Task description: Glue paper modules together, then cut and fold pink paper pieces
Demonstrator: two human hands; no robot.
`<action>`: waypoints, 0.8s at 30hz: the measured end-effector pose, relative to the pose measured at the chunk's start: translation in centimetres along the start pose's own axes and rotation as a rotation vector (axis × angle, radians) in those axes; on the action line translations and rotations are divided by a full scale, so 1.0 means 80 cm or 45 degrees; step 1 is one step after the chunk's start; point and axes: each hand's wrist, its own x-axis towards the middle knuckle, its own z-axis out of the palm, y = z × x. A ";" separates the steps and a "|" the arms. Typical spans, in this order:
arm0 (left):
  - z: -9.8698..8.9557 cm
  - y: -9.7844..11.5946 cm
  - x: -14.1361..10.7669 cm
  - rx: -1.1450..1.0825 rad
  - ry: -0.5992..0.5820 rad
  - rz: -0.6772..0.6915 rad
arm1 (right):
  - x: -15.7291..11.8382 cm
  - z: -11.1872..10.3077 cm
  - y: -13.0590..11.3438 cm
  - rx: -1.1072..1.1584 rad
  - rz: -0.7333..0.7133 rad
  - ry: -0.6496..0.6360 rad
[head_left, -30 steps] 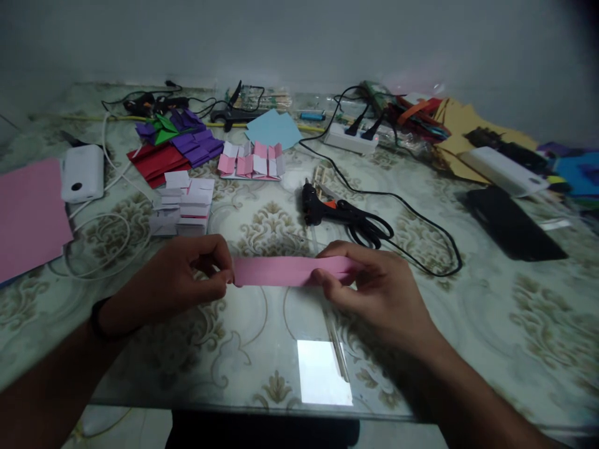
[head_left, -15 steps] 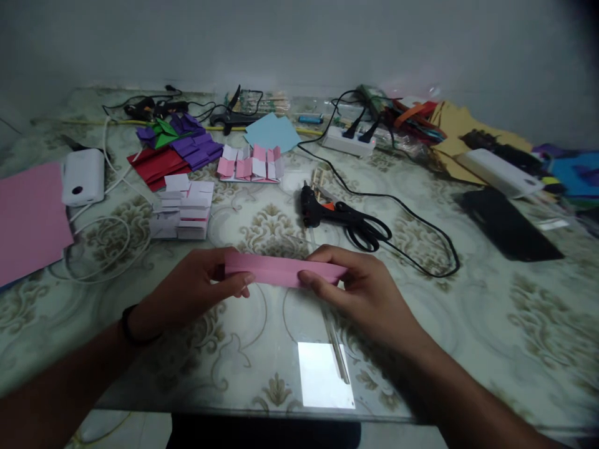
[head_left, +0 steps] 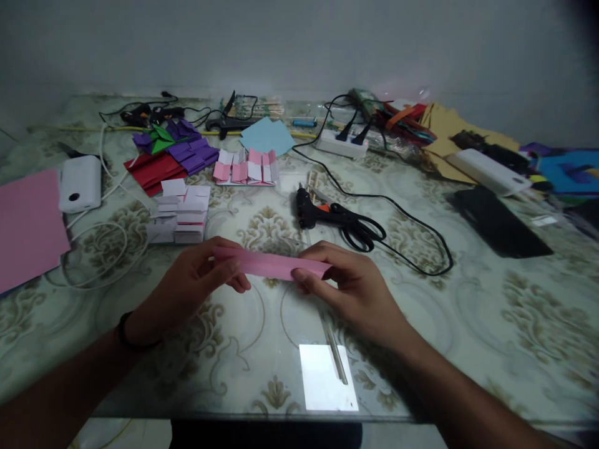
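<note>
A pink paper strip, folded lengthwise, is stretched between my two hands above the table. My left hand pinches its left end, thumb on the near face and fingers behind. At the other end, my right hand grips the strip between thumb and fingers. Beyond my right hand lie a black hot glue gun and scissors with black handles. Past my left hand sits a white folded paper piece. A pink and white folded paper piece rests farther back.
Pink sheets and a white power bank with a looped cable are at left. Purple, red and green folded papers lie behind. A power strip stands at the back; a black phone lies right. A clear glue stick is near the front.
My left thumb has moved up onto the strip and presses its left end. The strip appears narrower and more folded over. The view has shifted slightly.
</note>
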 end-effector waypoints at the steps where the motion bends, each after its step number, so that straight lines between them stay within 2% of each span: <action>1: 0.000 -0.001 0.001 0.012 0.020 0.019 | 0.000 0.001 0.000 -0.030 -0.059 -0.008; 5: -0.002 0.000 0.004 0.142 0.100 0.046 | -0.003 0.003 -0.003 -0.098 -0.212 -0.073; 12: -0.002 0.005 0.002 0.373 0.230 0.000 | -0.005 0.010 -0.009 -0.076 -0.051 -0.169; 18: -0.003 0.001 0.000 0.372 0.173 -0.001 | -0.006 0.011 -0.002 0.033 0.131 -0.124; 24: -0.008 -0.001 -0.004 0.334 -0.007 0.027 | -0.008 0.011 0.005 0.338 0.278 -0.169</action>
